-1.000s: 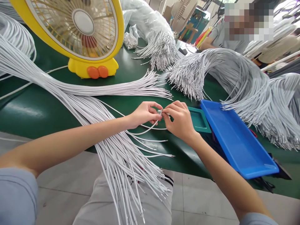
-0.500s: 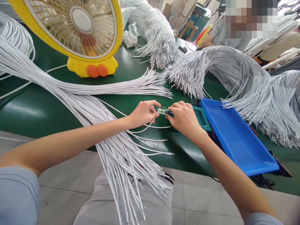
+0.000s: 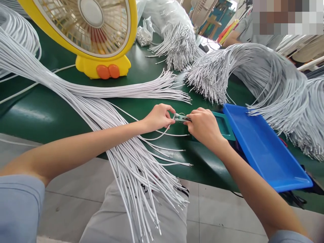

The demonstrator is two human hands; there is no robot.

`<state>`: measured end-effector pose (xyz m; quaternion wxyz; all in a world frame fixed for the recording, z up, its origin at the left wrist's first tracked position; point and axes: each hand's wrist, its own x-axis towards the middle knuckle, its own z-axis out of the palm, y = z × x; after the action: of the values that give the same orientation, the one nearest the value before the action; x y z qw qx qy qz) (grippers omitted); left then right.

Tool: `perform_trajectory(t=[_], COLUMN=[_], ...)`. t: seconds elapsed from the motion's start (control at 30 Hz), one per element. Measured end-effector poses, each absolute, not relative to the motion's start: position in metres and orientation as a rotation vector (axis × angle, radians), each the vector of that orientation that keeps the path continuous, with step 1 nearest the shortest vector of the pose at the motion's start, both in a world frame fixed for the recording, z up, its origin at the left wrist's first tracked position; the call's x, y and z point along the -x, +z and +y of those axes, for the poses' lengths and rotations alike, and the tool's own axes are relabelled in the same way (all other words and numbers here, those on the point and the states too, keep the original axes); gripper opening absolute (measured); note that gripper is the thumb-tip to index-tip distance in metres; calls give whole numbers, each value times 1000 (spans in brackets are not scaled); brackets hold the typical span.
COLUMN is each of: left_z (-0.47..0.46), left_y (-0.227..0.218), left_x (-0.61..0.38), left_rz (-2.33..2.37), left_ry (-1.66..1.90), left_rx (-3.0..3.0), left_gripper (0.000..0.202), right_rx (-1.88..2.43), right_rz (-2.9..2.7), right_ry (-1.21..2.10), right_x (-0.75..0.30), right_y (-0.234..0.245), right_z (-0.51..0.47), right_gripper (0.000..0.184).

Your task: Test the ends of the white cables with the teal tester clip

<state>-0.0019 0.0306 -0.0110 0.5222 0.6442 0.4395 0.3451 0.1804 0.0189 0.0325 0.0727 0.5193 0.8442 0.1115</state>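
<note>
My left hand (image 3: 162, 118) pinches the end of a white cable (image 3: 162, 135) between thumb and fingertips. Level with it, my right hand (image 3: 204, 123) is closed around a small pale-green hand tool like snips or pliers (image 3: 181, 117). The tool's tip points left and meets my left fingertips; what lies in its jaws is too small to make out. Under my left forearm a thick bundle of white cables (image 3: 141, 172) runs down over the table edge and my lap. Several loose cable ends lie just below my hands.
Behind my hands lies another cable bunch (image 3: 131, 91). A yellow fan (image 3: 87, 65) stands back left. To the right are a green tray (image 3: 229, 131), a blue tray (image 3: 268, 152) and a big arched cable bundle (image 3: 268, 67). A person sits across the green table (image 3: 58, 123).
The tool's handles look squeezed closer together in my right hand. The whole view has shifted slightly; my left hand still pinches the cable.
</note>
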Motion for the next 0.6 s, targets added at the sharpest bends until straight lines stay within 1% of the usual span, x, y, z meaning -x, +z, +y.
perform_trajectory(t=[0.13, 0.23, 0.37, 0.6], left_z=[31, 31, 31, 31], left_y=[-10, -11, -13, -13], left_x=[2, 2, 4, 8], left_rz=[1076, 1062, 1031, 1011], left_ry=[811, 804, 805, 891], left_rx=[-1579, -1613, -1619, -1557], left_gripper=[24, 23, 22, 25], right_rx=[-1553, -1566, -1813, -1936], right_rz=[2562, 2632, 2592, 2667], right_ry=[284, 183, 168, 187], right_x=[-185, -196, -211, -210], right_y=[33, 33, 29, 32], right_z=[19, 22, 28, 26], right_gripper=[21, 32, 43, 45])
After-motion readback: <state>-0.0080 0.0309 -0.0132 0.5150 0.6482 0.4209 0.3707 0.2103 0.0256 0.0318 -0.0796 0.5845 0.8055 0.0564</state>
